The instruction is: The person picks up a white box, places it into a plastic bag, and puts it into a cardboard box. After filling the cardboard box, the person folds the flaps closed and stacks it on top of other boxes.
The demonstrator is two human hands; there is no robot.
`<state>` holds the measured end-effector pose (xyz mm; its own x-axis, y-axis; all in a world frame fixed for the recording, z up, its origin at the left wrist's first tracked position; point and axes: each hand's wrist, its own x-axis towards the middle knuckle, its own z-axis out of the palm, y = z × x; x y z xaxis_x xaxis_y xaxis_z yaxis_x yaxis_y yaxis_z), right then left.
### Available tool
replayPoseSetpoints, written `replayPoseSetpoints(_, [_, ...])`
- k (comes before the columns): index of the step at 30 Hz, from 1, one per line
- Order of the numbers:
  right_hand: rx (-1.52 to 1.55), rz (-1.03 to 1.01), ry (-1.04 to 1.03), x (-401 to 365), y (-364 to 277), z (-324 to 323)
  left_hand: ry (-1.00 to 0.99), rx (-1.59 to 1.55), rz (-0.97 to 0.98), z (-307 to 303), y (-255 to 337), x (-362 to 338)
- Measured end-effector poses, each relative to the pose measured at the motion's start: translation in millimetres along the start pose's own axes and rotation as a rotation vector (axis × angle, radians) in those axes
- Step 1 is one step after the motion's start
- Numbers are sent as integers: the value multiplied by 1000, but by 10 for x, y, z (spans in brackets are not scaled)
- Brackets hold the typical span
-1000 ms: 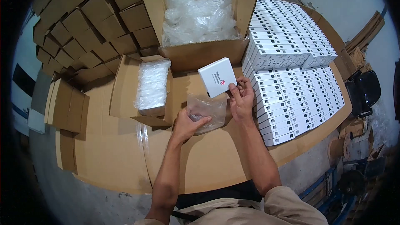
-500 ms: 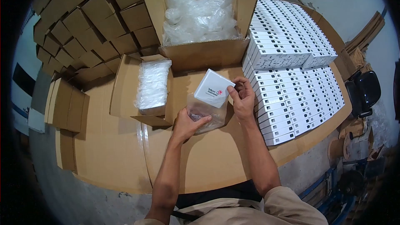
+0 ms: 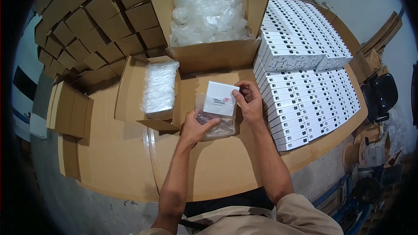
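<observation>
A flat white box with a small red logo sits partly inside a clear plastic bag, its upper part sticking out of the bag's mouth. My left hand grips the bag at its lower left side, thumb lying across the plastic. At the box's upper right corner, my right hand pinches the edge between thumb and bent fingers. To the left, an open carton holds a row of white boxes wrapped in plastic.
Behind the hands stands a large carton full of clear bags. White boxes are stacked in rows at the right. Brown cartons pile up at the back left. Folded cartons stand at the table's left edge.
The white box has turned more upright and slid lower into the bag. My right hand has shifted slightly left with it; my left hand stays nearly in place.
</observation>
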<state>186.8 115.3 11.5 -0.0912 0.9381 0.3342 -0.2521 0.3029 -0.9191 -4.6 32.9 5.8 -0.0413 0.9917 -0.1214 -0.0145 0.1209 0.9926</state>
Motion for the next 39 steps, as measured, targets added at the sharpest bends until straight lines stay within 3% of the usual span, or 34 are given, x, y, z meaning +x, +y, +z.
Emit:
replayPoseSetpoints(4, [13,77,-15,-4,15,-14,-2,-36,21,-3,2,11])
replayPoseSetpoints(7, [-12,67,-35,4,28,-16,46,-118,-91,-31,-96,70])
replayPoseSetpoints(12, [1,107,-92,34,-4,-5,119,-261,-24,14,-167,86])
replayPoseSetpoints(15, [-63,321,-254,5,-204,-42,154,-346,-38,22,-143,86])
replayPoseSetpoints(18, [-85,351,-327,-43,-203,-23,163,-423,-45,58,-114,78])
replayPoseSetpoints(22, [-141,350,-340,-30,-166,-42,177,-352,-36,30,-201,104])
replayPoseSetpoints(36, [-203,318,-323,-12,-203,-69,107,-609,2,40,-164,136])
replayPoseSetpoints(39, [-135,233,-286,-21,-125,-67,93,-610,26,53,-144,134])
